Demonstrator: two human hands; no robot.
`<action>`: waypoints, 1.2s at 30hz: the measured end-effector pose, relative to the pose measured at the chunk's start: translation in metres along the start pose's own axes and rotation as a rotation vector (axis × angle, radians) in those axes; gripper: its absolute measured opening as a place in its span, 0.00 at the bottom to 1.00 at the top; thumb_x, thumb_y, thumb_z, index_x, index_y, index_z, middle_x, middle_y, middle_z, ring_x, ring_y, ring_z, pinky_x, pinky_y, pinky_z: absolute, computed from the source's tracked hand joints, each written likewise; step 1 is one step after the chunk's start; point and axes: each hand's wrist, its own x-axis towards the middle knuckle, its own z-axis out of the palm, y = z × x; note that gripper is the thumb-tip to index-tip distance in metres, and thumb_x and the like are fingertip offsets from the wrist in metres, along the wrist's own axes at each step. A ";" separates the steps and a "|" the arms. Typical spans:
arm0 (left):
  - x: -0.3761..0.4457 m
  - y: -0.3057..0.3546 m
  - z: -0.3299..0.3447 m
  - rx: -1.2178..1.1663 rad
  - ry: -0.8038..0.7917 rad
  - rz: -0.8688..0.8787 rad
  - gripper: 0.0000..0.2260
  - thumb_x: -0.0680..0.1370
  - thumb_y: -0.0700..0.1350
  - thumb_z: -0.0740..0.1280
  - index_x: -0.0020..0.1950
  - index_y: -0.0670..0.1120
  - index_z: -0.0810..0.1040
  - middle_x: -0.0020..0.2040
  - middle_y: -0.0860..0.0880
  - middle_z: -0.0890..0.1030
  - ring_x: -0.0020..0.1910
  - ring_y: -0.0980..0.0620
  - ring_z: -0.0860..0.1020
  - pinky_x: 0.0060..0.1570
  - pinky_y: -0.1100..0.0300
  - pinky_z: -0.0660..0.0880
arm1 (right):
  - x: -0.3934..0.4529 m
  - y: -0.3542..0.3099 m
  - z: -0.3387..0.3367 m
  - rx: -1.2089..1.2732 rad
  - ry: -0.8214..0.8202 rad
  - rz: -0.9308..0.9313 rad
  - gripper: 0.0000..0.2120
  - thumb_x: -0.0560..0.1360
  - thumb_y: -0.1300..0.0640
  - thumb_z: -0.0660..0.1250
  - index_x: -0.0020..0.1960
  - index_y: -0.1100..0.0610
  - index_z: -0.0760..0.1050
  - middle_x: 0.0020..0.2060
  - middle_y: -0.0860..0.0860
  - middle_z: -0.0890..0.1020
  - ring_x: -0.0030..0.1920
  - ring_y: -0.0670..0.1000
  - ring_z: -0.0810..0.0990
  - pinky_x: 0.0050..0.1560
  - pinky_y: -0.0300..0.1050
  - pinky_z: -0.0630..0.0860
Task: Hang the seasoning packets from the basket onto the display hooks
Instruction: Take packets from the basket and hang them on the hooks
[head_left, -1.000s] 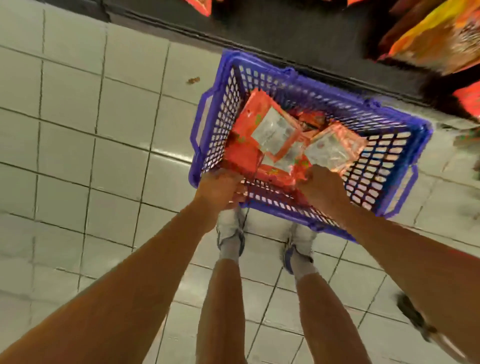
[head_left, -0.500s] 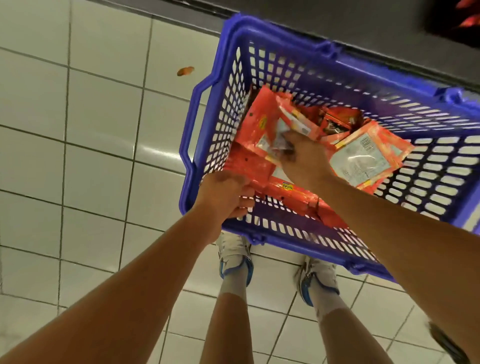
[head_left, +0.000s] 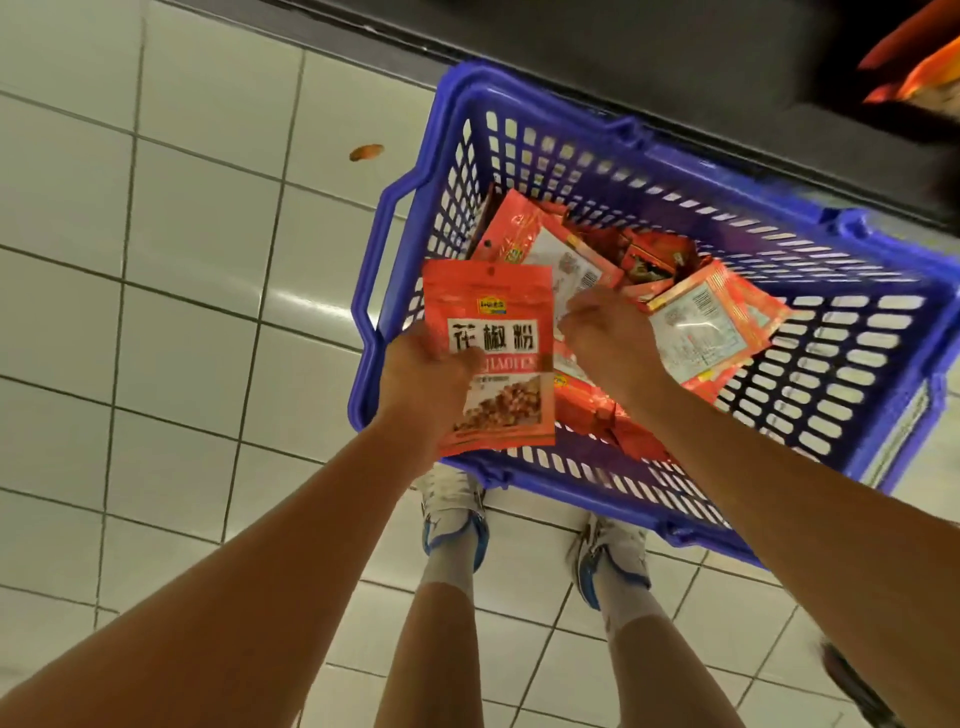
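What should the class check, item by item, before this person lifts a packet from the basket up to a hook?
1. Packet gripped by left hand: ok, thumb across its front.
2. Hang hole at the packet's top edge visible and unblocked: ok.
3. Packet faces front: ok, printed label is toward the camera.
4. Right hand free to help: not ok, it is down among the loose packets.
5. Basket steady on the floor: ok.
6. Target hook empty: cannot tell, no hook is in view.

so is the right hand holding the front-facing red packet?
No, the left hand holds the red foil seasoning packet; the right hand reaches into the blue plastic basket.
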 end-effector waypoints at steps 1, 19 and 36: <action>0.001 -0.005 -0.003 0.119 0.019 0.086 0.08 0.78 0.41 0.71 0.52 0.55 0.79 0.43 0.56 0.84 0.41 0.58 0.83 0.36 0.62 0.78 | 0.009 0.003 0.006 -0.234 0.072 -0.096 0.19 0.77 0.55 0.69 0.67 0.55 0.72 0.57 0.51 0.81 0.63 0.57 0.79 0.54 0.48 0.78; -0.031 0.011 0.000 0.010 -0.012 0.076 0.11 0.76 0.40 0.71 0.46 0.58 0.80 0.40 0.61 0.86 0.44 0.53 0.85 0.44 0.51 0.82 | -0.006 0.003 -0.064 0.677 0.045 0.264 0.14 0.69 0.72 0.64 0.50 0.59 0.81 0.42 0.58 0.87 0.42 0.60 0.88 0.46 0.60 0.84; -0.301 0.182 -0.068 -0.349 -0.246 0.350 0.06 0.78 0.45 0.72 0.51 0.44 0.85 0.47 0.41 0.87 0.46 0.42 0.87 0.42 0.51 0.83 | -0.300 -0.182 -0.244 0.596 0.108 -0.354 0.12 0.81 0.52 0.67 0.44 0.42 0.86 0.42 0.48 0.88 0.44 0.50 0.88 0.41 0.47 0.83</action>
